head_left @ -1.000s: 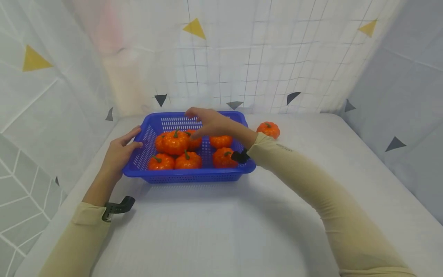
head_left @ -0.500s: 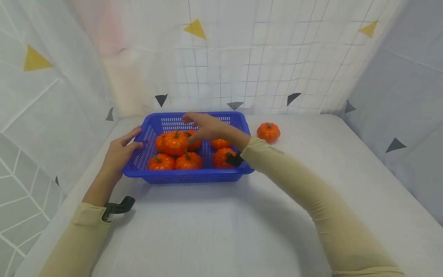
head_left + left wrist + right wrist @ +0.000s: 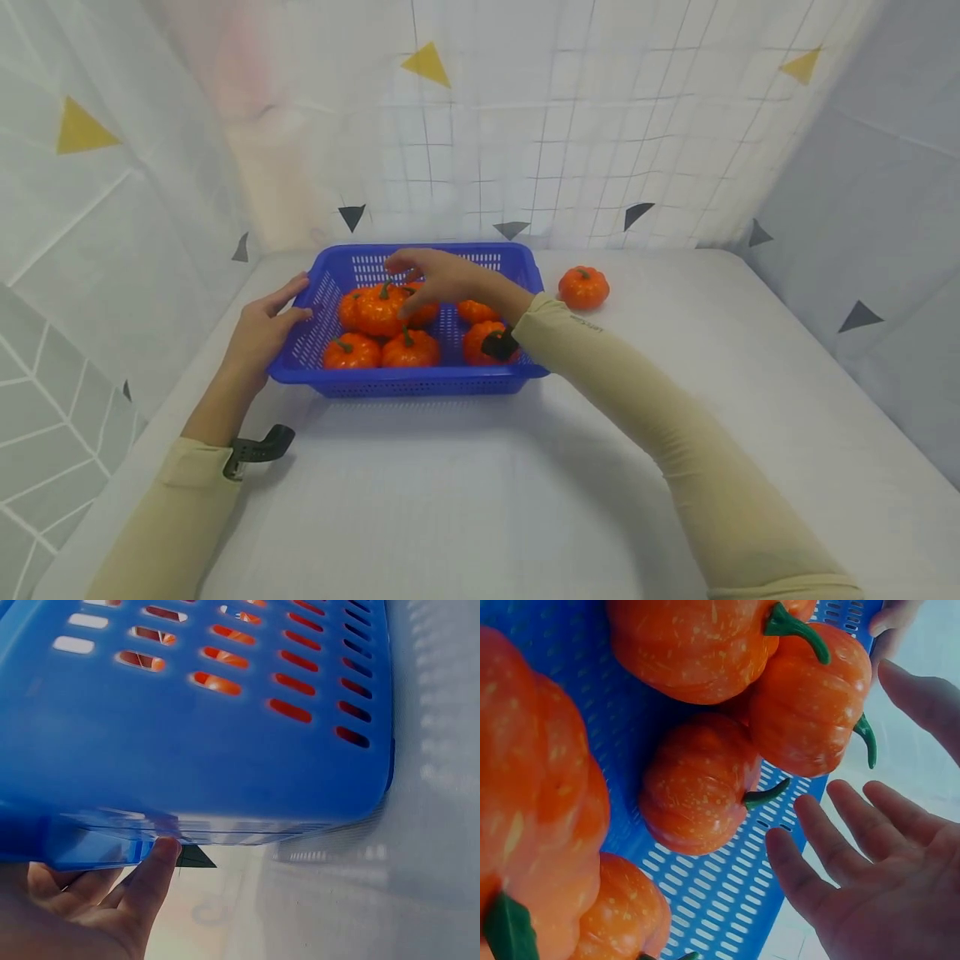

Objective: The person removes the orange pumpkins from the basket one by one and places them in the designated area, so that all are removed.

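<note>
A blue plastic basket (image 3: 420, 375) with slotted walls holds several orange toy pumpkins with green stems. At its left rim my left hand (image 3: 258, 333) grips the edge, thumb over the rim; in the left wrist view the fingers of that left hand (image 3: 105, 907) are against the outside of the basket. My right hand (image 3: 442, 277) hovers over the basket with fingers spread and slightly bent, its thumb overlapping the top pumpkin (image 3: 380, 310) in the head view. In the right wrist view, that right hand (image 3: 885, 877) has its palm showing and nothing in it, beside a pumpkin (image 3: 697, 784).
One more pumpkin (image 3: 583, 288) sits on the white table (image 3: 420, 500), to the right of the basket. White and grey hanging sheets (image 3: 600, 125) with yellow and black triangles enclose the table at the back and sides.
My right hand has moved slightly left and down toward the piled pumpkins, its wrist shifting left too. The left hand, basket and pumpkins stay in place.
</note>
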Available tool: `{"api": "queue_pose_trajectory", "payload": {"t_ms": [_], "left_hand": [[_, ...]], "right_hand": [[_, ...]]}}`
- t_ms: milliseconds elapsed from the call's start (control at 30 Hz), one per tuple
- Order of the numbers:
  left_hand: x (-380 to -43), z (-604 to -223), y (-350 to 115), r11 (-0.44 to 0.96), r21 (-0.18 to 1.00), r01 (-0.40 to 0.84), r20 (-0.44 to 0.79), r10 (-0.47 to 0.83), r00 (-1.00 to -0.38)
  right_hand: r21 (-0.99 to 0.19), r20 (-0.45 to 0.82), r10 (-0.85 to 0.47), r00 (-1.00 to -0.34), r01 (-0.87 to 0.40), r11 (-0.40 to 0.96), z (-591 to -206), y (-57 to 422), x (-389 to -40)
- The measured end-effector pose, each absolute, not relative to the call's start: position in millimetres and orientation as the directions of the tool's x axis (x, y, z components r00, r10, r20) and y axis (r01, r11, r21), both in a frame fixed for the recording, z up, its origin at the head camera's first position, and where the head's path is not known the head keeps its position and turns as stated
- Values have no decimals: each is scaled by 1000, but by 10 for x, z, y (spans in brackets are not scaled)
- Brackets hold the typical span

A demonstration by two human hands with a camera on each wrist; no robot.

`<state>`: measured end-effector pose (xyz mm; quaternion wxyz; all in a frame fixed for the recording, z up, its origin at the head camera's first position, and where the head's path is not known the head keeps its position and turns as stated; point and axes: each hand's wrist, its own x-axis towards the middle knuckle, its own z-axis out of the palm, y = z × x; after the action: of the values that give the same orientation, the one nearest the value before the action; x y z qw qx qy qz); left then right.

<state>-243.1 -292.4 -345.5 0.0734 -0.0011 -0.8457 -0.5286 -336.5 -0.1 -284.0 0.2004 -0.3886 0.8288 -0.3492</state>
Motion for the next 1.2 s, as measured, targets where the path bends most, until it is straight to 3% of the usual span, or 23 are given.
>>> {"api": "queue_pose_trajectory", "payload": {"t_ms": [800,1200], "left_hand": [[-2439,-3448,-2893,444,893,71,119,-81,-990],[-2417,-3445,-2894,451,891,61,111,-87,-990]], "right_hand": [[-795,-99,-818,-567,-449,408,-2923,-92,-3481],[-750,-116,-814,-570,-486,448,-2983,-156,-3466]]}}
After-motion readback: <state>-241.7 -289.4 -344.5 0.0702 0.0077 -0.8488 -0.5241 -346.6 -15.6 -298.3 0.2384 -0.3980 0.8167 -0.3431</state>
